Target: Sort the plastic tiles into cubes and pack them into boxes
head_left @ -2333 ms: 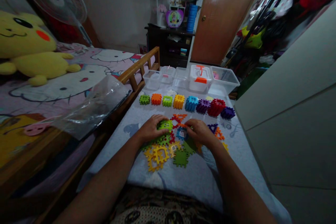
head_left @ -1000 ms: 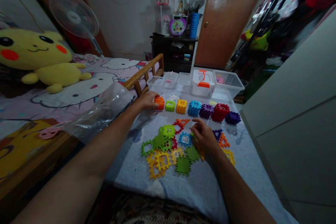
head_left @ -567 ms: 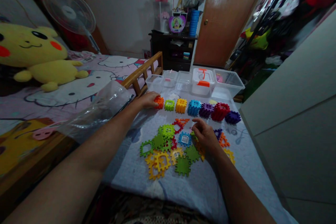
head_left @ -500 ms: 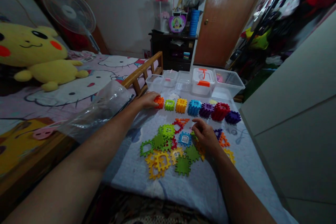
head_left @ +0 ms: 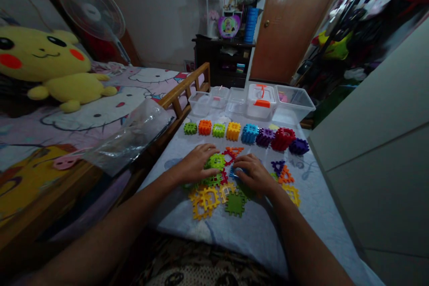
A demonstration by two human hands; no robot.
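Note:
My left hand (head_left: 197,163) reaches over the pile of interlocking plastic building pieces, thumb and fingers apart around a lime-green square piece (head_left: 215,161). My right hand (head_left: 254,173) has its fingers curled onto a blue window piece (head_left: 236,172), partly hiding it. Close to both hands lie orange and red triangle pieces (head_left: 231,153), yellow frame pieces (head_left: 205,201) and a dark green square (head_left: 235,203). Right of my right hand are a purple triangle (head_left: 278,167), an orange piece (head_left: 286,174) and a yellow frame (head_left: 291,194).
Colour-sorted stacks stand in a row beyond the pile, from a green stack (head_left: 191,128) to a dark purple stack (head_left: 299,146). Behind them are clear plastic boxes (head_left: 295,102). A wooden bed rail (head_left: 184,88) borders the left side, with a plastic bag (head_left: 134,132) beside it.
My left hand has left the row of stacks and moved back to the pile; a green stack now shows at the row's left end. My right hand has shifted left onto the blue piece.

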